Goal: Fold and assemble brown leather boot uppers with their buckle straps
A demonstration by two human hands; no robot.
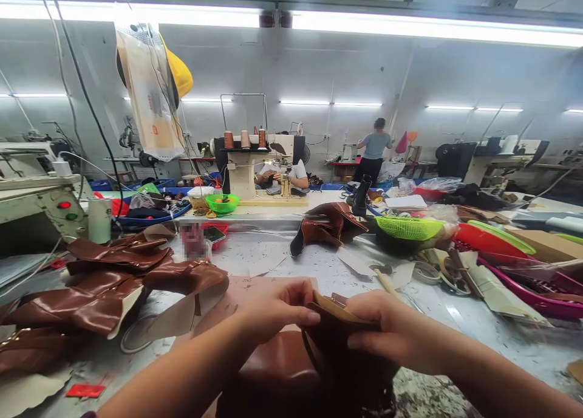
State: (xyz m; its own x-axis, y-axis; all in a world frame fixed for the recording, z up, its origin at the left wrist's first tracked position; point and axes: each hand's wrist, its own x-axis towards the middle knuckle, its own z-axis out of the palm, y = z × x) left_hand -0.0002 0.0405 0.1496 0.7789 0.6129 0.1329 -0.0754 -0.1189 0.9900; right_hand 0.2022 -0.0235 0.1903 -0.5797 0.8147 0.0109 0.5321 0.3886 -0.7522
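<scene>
A brown leather boot upper [291, 369] stands in front of me at the near edge of the worktable [273, 254]. My left hand [277, 311] pinches its top edge from the left, fingers closed on the leather. From the right, my right hand [392, 330] grips the same top edge, fingers curled over the tan lining. Both hands meet at the opening of the piece.
A pile of brown leather uppers [113, 284] lies at the left, another upper [328, 226] mid-table. Green [407, 226], red [483, 239] and pink baskets [537, 299] crowd the right. A sewing machine [255, 163] with a seated person stands behind; another person stands farther back.
</scene>
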